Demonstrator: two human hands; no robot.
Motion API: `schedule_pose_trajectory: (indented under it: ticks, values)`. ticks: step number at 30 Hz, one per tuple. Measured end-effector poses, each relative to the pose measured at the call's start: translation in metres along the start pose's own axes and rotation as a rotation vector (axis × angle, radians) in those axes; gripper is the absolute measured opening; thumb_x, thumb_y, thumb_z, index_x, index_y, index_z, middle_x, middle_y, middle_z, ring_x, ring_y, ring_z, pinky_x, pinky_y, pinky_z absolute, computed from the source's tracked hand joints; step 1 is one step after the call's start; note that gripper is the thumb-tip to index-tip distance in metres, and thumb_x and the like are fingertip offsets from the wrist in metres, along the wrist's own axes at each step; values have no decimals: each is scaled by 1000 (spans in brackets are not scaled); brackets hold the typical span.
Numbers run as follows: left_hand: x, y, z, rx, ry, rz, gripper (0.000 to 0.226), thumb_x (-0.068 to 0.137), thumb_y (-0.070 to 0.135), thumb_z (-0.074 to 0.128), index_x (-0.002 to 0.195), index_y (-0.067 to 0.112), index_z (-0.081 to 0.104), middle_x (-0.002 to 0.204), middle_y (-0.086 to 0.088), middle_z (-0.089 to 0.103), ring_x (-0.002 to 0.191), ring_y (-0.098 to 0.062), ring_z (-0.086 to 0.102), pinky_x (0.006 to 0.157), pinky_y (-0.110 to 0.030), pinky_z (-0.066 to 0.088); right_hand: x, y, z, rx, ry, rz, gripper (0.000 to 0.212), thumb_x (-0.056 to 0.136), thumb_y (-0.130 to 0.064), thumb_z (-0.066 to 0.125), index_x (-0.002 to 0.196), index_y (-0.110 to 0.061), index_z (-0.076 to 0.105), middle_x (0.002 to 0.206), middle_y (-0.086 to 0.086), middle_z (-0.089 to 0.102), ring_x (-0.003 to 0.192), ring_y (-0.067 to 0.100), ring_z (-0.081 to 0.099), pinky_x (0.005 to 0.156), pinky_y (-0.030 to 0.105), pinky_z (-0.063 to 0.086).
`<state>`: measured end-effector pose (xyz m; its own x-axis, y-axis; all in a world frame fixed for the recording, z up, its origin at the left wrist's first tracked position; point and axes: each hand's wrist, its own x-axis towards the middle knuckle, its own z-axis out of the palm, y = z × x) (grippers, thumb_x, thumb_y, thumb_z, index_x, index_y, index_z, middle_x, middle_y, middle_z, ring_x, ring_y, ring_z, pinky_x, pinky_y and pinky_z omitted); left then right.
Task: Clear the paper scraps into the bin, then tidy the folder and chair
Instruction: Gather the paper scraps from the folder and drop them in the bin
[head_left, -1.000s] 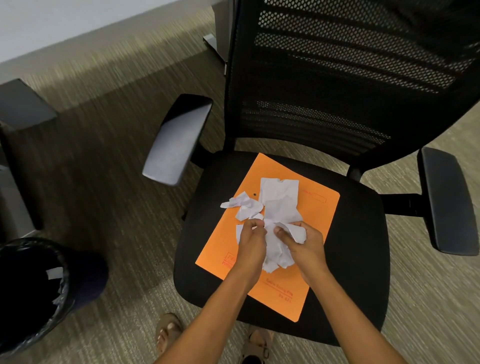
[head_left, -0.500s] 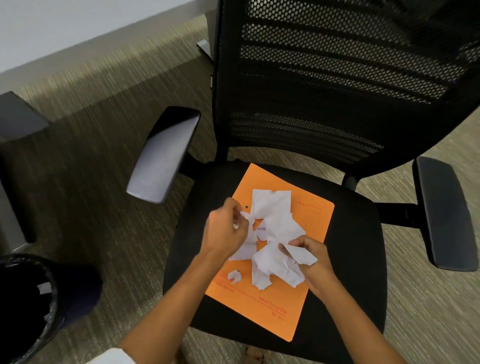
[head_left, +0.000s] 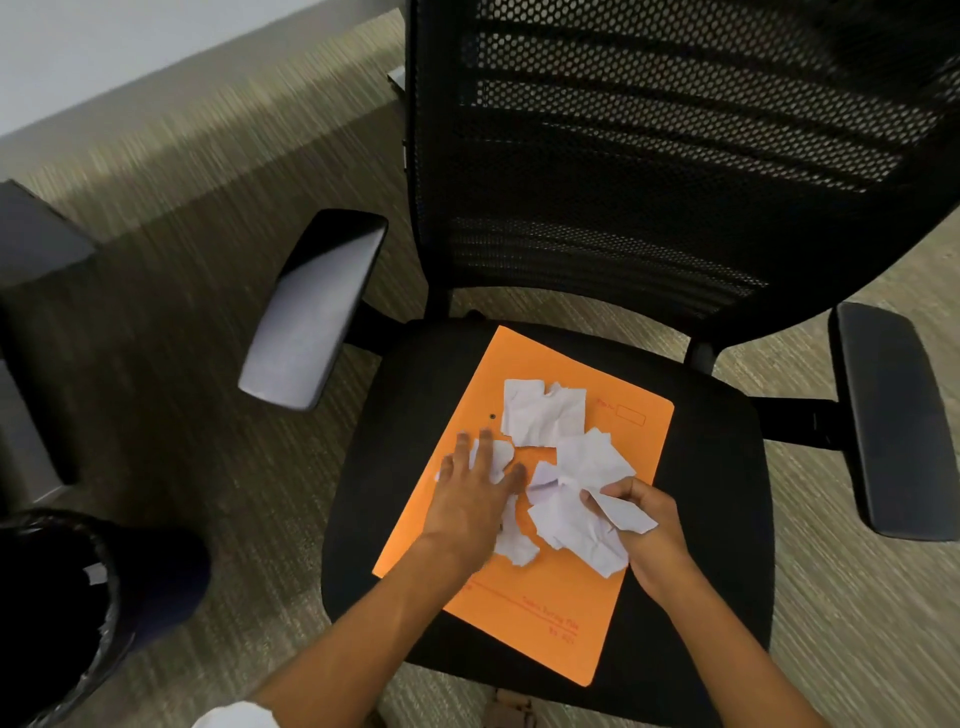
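Observation:
An orange folder (head_left: 540, 608) lies flat on the seat of a black mesh office chair (head_left: 717, 499). Several torn white paper scraps (head_left: 543, 413) are piled on the folder's upper half. My left hand (head_left: 475, 493) lies flat with fingers spread, pressing on the scraps at the pile's left side. My right hand (head_left: 641, 525) is closed around a crumpled bunch of scraps at the pile's right edge. A black bin (head_left: 67, 618) with a dark liner stands on the floor at the lower left, with a few white scraps inside.
The chair's two armrests (head_left: 311, 312) stick out on either side of the seat. A dark desk leg and base (head_left: 36, 291) stand at the far left. Carpet floor surrounds the chair, and a pale wall runs along the top left.
My left hand has let go of the scrap it lifted and come down flat on the pile's left side. My right hand keeps its hold on the scraps.

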<state>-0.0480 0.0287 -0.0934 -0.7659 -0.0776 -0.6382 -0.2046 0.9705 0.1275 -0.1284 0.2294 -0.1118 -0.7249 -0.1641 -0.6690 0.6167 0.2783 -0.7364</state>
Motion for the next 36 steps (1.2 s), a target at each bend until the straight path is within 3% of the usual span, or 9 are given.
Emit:
schedule_pose_trajectory:
  ticks: [3,7,11,15,21,28,31,34,36]
  values:
    - [-11,5,2,35,52,48,75,85,11,75,149,21,36,162,-20,13,144,-42,21,108,-45,43,-2,3,-2,-9,6,3,31,78,3,81,60,-18,67,68,-6,69,64,6,67,56,21,57]
    - [-19,-1,4,-40,122,106,40,98,18,59,136,13,50,147,-14,39,123,-32,42,93,-40,47,-8,3,-3,-13,-15,-7,33,79,1,81,59,-20,65,66,-8,68,61,4,67,53,20,55]
    - [-31,-12,8,-551,42,129,26,95,7,56,119,10,66,120,-7,67,108,-25,62,91,-42,53,-14,4,-6,-13,-27,-4,30,79,0,81,61,-19,66,69,-7,70,64,6,69,56,22,58]
    - [-61,-25,21,-1081,39,21,12,92,12,65,104,14,69,106,-4,72,98,-19,68,88,-41,58,-25,6,0,-38,-58,26,34,80,-2,81,59,-23,65,69,-10,71,65,5,71,57,22,59]
    - [-109,-41,41,-1716,114,-121,46,93,0,65,123,35,59,111,-14,70,91,-27,72,70,-36,61,-59,-12,31,-56,-245,-42,33,79,-2,81,60,-22,62,73,-5,68,71,6,69,64,23,58]
    - [-172,-69,50,-2205,300,-212,45,83,2,60,121,24,66,114,-12,71,90,-25,71,60,-37,57,-118,-44,117,-205,-606,-219,25,83,5,77,72,-6,58,69,-4,59,67,10,54,62,20,44]
    - [-207,-87,56,-2369,386,-184,38,89,29,61,125,21,67,125,-15,69,100,-29,70,71,-41,57,-141,-47,166,-351,-688,-304,16,81,2,80,83,-4,66,87,3,68,83,15,63,73,33,49]
    - [-249,-110,64,-2384,529,-206,74,78,55,76,138,16,56,132,-15,66,119,-33,64,97,-50,53,-165,-42,219,-457,-824,-359,21,82,3,79,94,-12,70,101,3,73,100,19,69,85,39,55]
    - [-273,-126,70,-2279,636,-274,88,64,49,90,137,17,55,129,-13,68,119,-33,65,98,-50,55,-183,-35,256,-531,-930,-400,25,85,-4,79,104,-17,69,108,0,73,104,14,69,84,30,57]
